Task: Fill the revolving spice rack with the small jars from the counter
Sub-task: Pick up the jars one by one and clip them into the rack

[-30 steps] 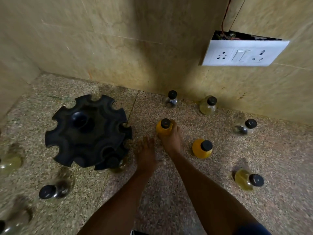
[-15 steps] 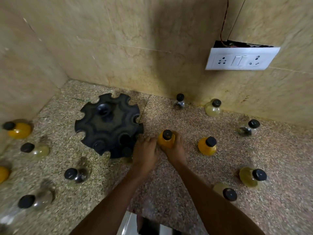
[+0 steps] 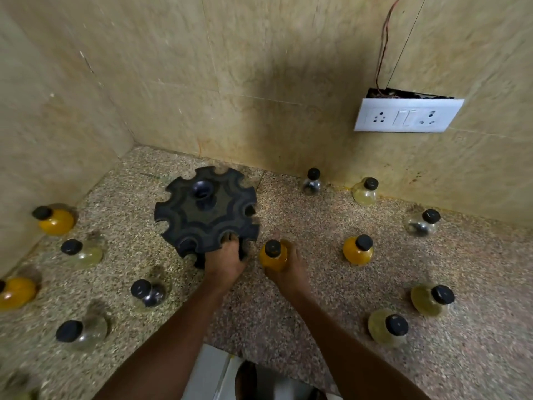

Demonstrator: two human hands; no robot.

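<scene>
Rack point(image 3: 206, 210) gripped, jar point(image 3: 273, 255) held.
The rack's near edge is clasped by the left hand point(image 3: 225, 262), fingers curled; the yellow jar is enclosed upright by the right hand point(image 3: 288, 265).

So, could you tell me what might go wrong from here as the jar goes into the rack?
1. The left hand grips the black rack only at its near edge, so the rack could turn or tip as the jar is pushed in.
2. The right hand holds the orange jar low on its body; it could slip or knock the rack's rim.
3. Jars stand close around both forearms, such as the dark jar; a sweep could topple them.
</scene>
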